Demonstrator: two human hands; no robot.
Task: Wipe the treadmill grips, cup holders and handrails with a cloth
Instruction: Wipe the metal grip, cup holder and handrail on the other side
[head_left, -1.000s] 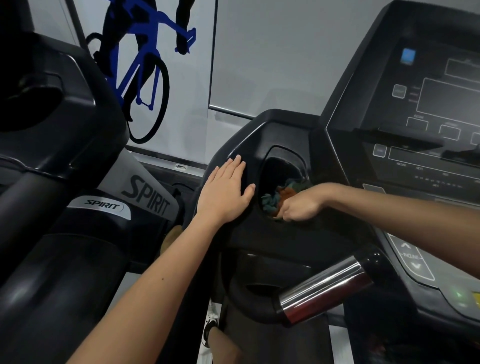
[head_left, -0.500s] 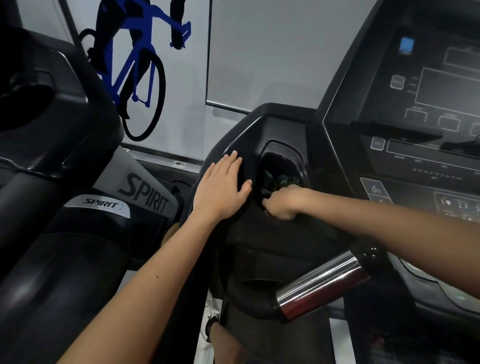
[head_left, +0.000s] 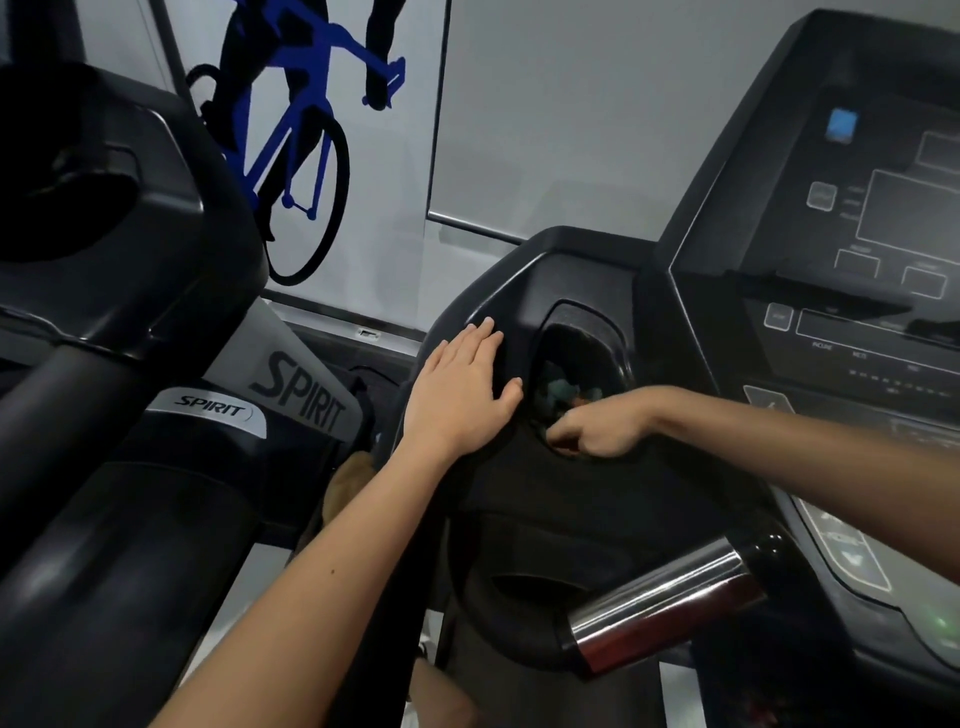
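Note:
The black treadmill has a deep cup holder (head_left: 605, 332) left of its console. My right hand (head_left: 602, 428) is curled at the holder's front lip and grips a teal and orange cloth (head_left: 563, 388), most of which lies down inside the holder. My left hand (head_left: 460, 392) lies flat with straight fingers on the black housing just left of the holder. Below, a chrome pulse grip (head_left: 660, 603) sticks out from the black handrail (head_left: 519, 634).
The treadmill console (head_left: 831, 291) with buttons and dark displays rises on the right. A second black machine marked SPIRIT (head_left: 213, 413) stands close on the left. A wall with a blue cyclist graphic (head_left: 306, 135) is behind. A shoe and floor show between the machines.
My right hand pushed the cloth deeper into the cup holder, then drew back a little to its front lip. My left hand stayed flat on the housing.

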